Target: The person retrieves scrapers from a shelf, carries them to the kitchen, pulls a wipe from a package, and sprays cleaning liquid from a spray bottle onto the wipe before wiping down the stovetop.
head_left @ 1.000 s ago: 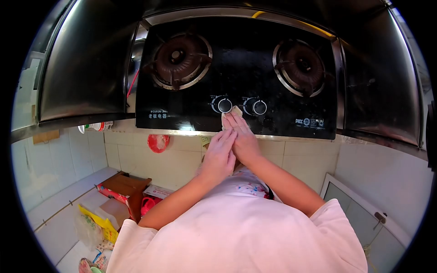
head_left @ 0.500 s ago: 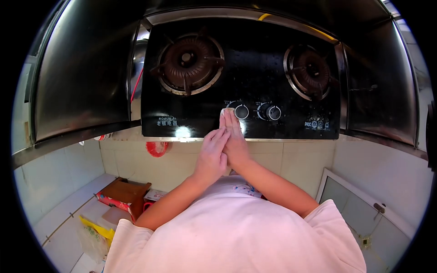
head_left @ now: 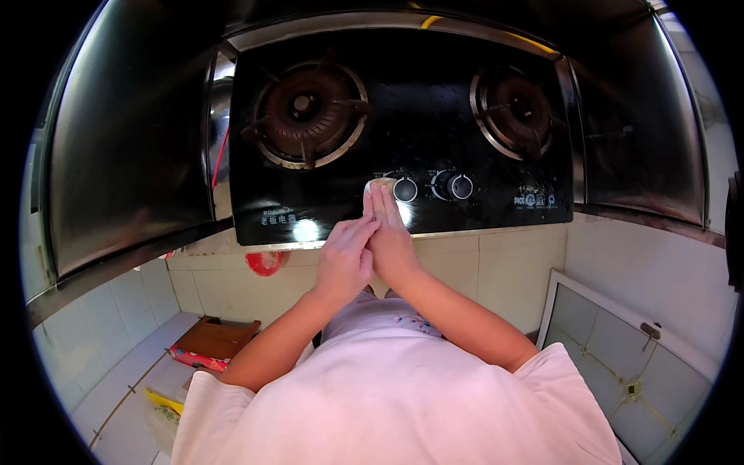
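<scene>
My right hand [head_left: 394, 246] reaches onto the black glass gas stove [head_left: 422, 108] with its fingers stretched out and held together. Under those fingertips is a small pale cloth [head_left: 370, 187], pressed on the glass just left of the left control knob [head_left: 404, 190]. Most of the cloth is hidden by the fingers. My left hand [head_left: 341, 256] lies against the right one, its fingers extended over the right hand's fingers near the stove's front edge. I see nothing held in the left hand. The second knob [head_left: 461, 187] stands to the right.
Two burners, left [head_left: 306, 112] and right [head_left: 521, 108], sit toward the back of the stove. Dark metal panels flank it. A red bowl [head_left: 264, 263] is below its front edge; a brown wooden item [head_left: 213, 339] lies lower left. A framed glass panel [head_left: 612, 364] stands lower right.
The view has shifted and tilted slightly. My hands and the cloth have moved a little left, slightly farther from the left knob; they stay pressed on the glass.
</scene>
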Motion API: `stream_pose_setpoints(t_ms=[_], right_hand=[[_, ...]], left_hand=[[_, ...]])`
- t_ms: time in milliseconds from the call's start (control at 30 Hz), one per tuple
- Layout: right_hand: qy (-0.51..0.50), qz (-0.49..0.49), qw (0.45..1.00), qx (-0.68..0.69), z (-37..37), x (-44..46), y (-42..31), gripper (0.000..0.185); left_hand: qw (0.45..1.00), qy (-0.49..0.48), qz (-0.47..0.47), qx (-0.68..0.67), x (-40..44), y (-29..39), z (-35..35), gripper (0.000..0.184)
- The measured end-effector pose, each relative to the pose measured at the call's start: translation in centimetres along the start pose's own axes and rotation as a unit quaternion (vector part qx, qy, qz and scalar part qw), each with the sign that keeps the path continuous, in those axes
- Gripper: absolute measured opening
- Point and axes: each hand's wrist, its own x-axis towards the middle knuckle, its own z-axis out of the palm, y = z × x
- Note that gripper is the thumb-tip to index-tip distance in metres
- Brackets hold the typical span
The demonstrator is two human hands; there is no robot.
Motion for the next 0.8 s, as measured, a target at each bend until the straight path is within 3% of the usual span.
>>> stream_pose_setpoints(t_ms=[333,667,800], right_hand=[[0.011,-0.064,0.997,0.047,-2.8,-3.2,1.9,0.058],[-0.026,-0.180,0.978,0.101,0.5,-0.7,-0.5,0.058],[0.026,-0.195,0.976,0.094,1.7,-0.2,-1.6,0.051]], left_hand=[[0.998,-0.014,-0.016,0.052,-1.4,3.0,2.2,0.028],[0.985,0.061,-0.106,0.118,-3.9,1.5,-0.4,0.026],[0.983,0.072,-0.129,0.107,-4.5,1.5,-1.1,0.027]])
